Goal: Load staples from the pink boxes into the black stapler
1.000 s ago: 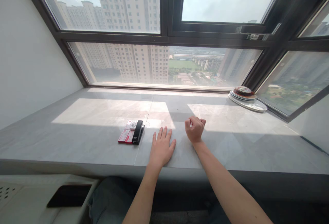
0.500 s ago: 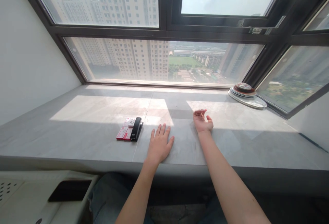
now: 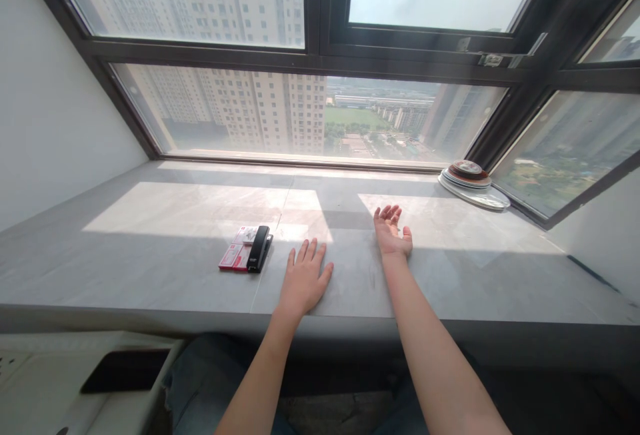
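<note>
My left hand lies palm down on the grey windowsill, with its fingers spread and nothing in it. Just left of it, a black stapler rests beside several small red-and-white boxes, its body partly covering their right side. Farther right, my right hand is turned palm up, the fingers loosely curled and apart, and the palm holds nothing. The back of that hand is on or close above the sill; I cannot tell which.
A stack of plates stands in the back right corner by the window frame. Below the sill on the left, a pale cabinet-like surface has a dark recess or panel. A white wall bounds the left side.
My right hand's fingers have uncurled and opened outward. The left hand stays flat in place. The whole view has shifted slightly, so everything sits a little farther left.
</note>
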`<state>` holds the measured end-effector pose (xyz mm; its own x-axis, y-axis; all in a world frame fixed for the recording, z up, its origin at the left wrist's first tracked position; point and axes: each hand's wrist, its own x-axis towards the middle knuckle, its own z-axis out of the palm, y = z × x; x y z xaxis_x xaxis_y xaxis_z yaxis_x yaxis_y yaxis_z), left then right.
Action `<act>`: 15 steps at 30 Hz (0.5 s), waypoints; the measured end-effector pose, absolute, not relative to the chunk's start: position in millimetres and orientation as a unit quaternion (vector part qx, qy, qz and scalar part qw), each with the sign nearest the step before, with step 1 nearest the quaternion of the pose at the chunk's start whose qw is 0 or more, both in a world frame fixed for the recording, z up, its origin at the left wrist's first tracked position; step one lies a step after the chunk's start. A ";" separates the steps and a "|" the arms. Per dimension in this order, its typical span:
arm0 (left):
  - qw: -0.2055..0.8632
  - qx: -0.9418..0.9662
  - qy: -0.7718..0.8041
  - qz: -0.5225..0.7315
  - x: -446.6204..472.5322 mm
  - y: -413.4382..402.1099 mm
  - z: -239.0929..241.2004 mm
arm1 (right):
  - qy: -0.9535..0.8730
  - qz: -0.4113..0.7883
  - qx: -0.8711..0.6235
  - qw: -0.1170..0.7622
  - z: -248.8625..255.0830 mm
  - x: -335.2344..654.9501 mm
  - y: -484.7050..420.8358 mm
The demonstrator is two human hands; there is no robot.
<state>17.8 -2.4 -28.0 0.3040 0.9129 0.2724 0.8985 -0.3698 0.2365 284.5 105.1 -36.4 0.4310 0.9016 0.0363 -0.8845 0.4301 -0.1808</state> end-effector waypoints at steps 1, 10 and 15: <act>0.018 0.807 0.562 0.182 17.7 -2.4 -28.2 | -0.080 0.534 -0.078 0.838 -37.0 283.7 104.0; -0.006 0.809 0.562 0.170 18.3 -1.8 -32.4 | -0.221 0.576 -0.282 0.735 -36.7 260.9 90.2; -0.016 0.810 0.562 0.168 19.4 -7.5 -32.0 | -0.485 0.453 -0.497 0.559 -29.5 205.8 70.5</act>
